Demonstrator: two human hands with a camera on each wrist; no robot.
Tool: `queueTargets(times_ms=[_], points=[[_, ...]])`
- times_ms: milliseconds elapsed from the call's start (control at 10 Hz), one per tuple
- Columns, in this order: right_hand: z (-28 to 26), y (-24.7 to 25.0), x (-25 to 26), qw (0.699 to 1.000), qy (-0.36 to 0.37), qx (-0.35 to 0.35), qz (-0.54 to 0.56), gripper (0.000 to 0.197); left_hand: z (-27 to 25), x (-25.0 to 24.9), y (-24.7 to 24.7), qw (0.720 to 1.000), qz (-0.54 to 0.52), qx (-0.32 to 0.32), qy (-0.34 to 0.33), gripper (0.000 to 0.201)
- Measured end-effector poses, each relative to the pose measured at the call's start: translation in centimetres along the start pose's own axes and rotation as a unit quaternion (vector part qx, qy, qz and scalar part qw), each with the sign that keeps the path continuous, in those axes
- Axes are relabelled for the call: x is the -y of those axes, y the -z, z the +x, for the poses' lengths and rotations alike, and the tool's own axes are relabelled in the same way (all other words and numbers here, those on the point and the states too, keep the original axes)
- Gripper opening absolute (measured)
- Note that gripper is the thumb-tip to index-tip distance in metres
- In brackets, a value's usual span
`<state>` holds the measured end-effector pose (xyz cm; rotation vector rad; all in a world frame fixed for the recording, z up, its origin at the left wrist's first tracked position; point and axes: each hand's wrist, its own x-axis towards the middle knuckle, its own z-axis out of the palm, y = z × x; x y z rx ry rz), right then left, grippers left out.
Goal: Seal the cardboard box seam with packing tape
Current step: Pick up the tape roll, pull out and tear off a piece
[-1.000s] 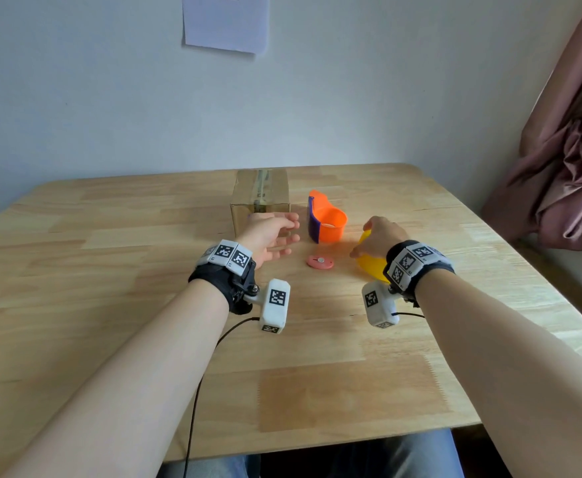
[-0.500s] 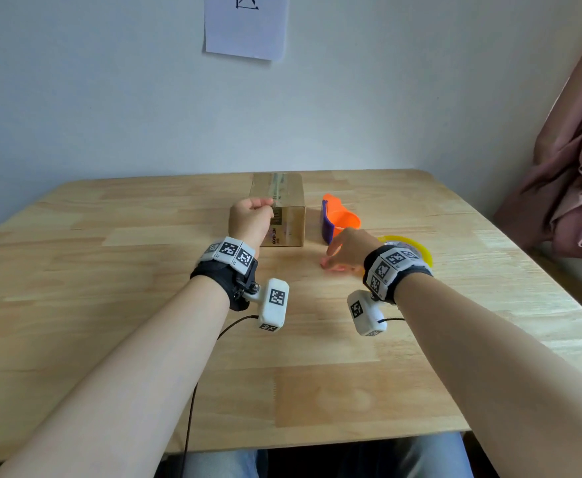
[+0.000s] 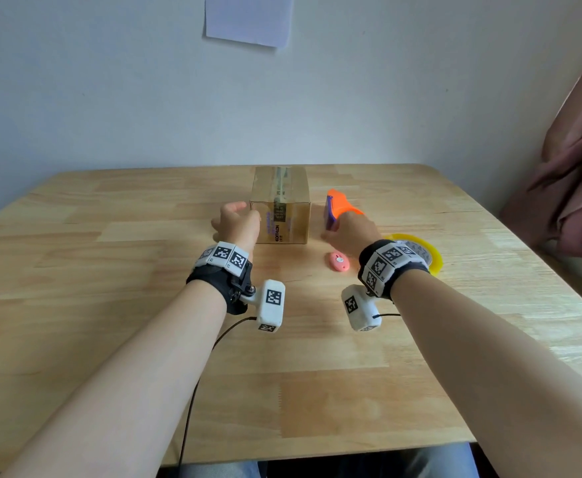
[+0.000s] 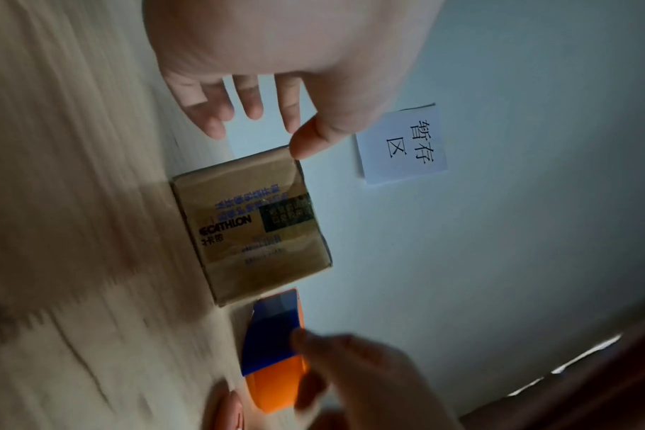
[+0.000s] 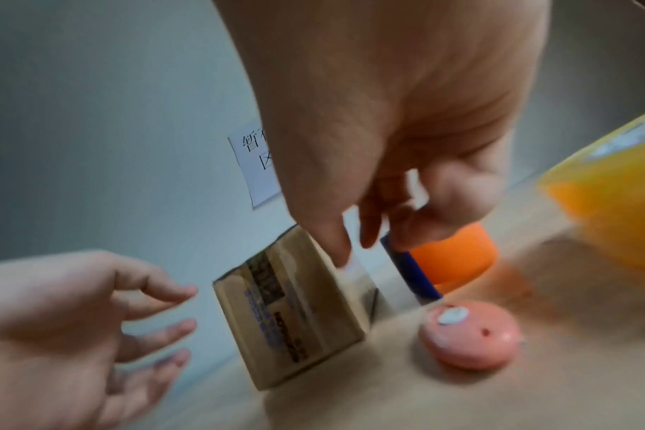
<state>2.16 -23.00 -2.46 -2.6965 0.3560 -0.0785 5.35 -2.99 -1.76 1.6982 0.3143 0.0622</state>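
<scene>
A small cardboard box (image 3: 281, 205) stands in the middle of the wooden table (image 3: 110, 270), a glossy strip running along its top seam. My left hand (image 3: 234, 210) hovers open at the box's left near corner, thumb tip close to the edge (image 4: 295, 151). Right of the box lies an orange and blue tape dispenser (image 3: 337, 207). My right hand (image 3: 337, 232) is on its near end. In the right wrist view the thumb and curled fingers (image 5: 369, 232) straddle the blue plate (image 5: 409, 270).
A pink round cutter (image 3: 338, 262) lies on the table just left of my right wrist. A yellow tape roll (image 3: 420, 251) sits behind that wrist. A paper note (image 3: 248, 19) hangs on the wall, and a pink curtain (image 3: 579, 174) hangs at the right.
My left hand has opened and shifted from the box's front corner to its left side. My right hand left the yellow roll, passed over the pink cutter and reached the dispenser.
</scene>
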Motion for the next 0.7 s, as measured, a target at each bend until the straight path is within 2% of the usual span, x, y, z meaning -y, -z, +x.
queueTargets(times_ms=[100,200,300,400,500,600,700], points=[[0.3,0.3,2.1,0.976,0.013,0.038,0.214,0.041,0.0,0.0,0.2,0.998,-0.014,0.06,-0.002,0.07],[-0.2,0.2,3.3,0.955,-0.007,0.105,0.277,0.054,-0.4,-0.1,0.6,0.995,-0.008,0.099,0.0,0.069],[-0.8,0.4,3.4,0.966,-0.016,0.078,0.248,0.048,-0.8,0.3,1.0,0.996,0.001,0.089,0.019,0.037],[-1.5,0.9,3.4,0.975,-0.036,0.068,0.209,0.038,-1.8,0.5,1.4,0.996,0.013,0.078,0.041,0.016],[-2.9,1.8,3.9,0.979,-0.05,0.075,0.18,0.03,-2.8,0.6,1.5,0.996,0.019,0.072,0.046,0.009],[-3.8,2.7,4.4,0.984,-0.057,0.083,0.145,0.025,-3.3,0.4,1.6,0.994,0.045,0.081,0.057,0.046],[-4.1,4.4,4.6,0.988,-0.057,0.055,0.131,0.032,-2.9,-1.1,2.0,0.995,0.058,0.078,0.038,0.073]])
